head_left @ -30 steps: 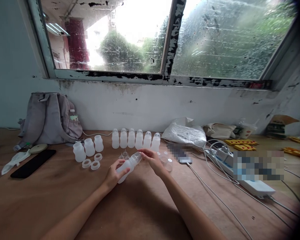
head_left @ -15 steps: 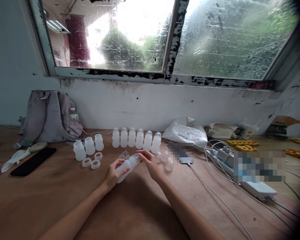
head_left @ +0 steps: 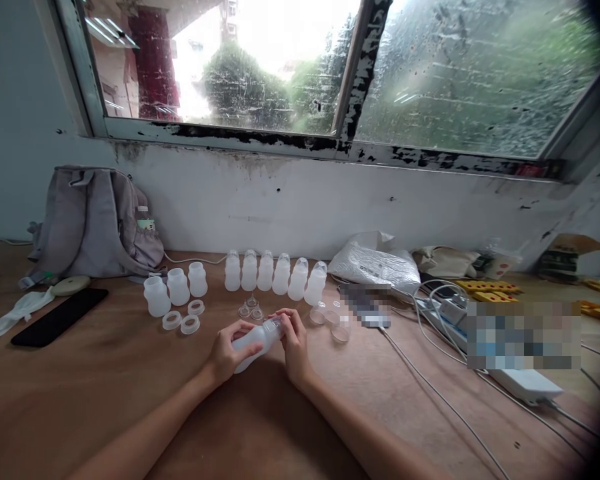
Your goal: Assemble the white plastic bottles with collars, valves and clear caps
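A frosted baby bottle [head_left: 258, 341] lies tilted between my hands above the table, its top pointing to the upper right. My left hand [head_left: 229, 348] is wrapped round its body. Closed on the clear cap at its top end is my right hand [head_left: 292, 339], fingers covering part of the cap. Just beyond the bottle stand several clear nipples [head_left: 251, 309]. Clear caps [head_left: 340, 332] rest on the table right of my right hand. To the left are three open bottle bodies [head_left: 157, 297] and three white collar rings [head_left: 191, 325].
Several capped bottles [head_left: 265, 272] stand in a row near the wall. A grey backpack [head_left: 87, 223] and a black phone-like slab [head_left: 60, 318] lie left. On the right are a silver bag [head_left: 375, 261], a white power strip [head_left: 523, 385] and loose cables [head_left: 437, 399].
My right hand has curled further round the bottle's top, its wrist now lower and more upright. My left hand keeps its hold. The view has shifted slightly.
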Demonstrator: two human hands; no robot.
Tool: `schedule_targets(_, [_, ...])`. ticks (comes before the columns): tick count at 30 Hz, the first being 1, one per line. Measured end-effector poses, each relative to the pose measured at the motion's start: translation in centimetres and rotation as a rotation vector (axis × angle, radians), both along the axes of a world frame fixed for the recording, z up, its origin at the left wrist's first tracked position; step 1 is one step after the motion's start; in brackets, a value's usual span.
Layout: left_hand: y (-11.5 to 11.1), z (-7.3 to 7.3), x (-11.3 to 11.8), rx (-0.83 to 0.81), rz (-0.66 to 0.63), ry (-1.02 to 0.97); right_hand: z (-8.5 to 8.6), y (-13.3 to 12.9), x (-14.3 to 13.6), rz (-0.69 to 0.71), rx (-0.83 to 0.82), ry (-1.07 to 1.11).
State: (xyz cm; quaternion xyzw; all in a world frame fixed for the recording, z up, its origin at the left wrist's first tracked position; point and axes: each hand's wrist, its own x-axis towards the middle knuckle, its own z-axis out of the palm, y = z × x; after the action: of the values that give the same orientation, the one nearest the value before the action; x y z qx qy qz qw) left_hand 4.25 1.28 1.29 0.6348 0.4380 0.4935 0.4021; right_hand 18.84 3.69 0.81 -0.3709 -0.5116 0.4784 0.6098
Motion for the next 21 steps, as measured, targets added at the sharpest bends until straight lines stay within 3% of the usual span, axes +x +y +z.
schedule_targets(11, [-1.2,0.6,1.0,-0.072,-0.099,-0.163,0.9,-2.3,-1.2,-0.066,0.005,0.204])
schedule_targets(21, [-0.6,0.5,0.5,-0.105,-0.142,-0.148,0.8,-1.4,-0.6,-0.058,0.075,0.073])
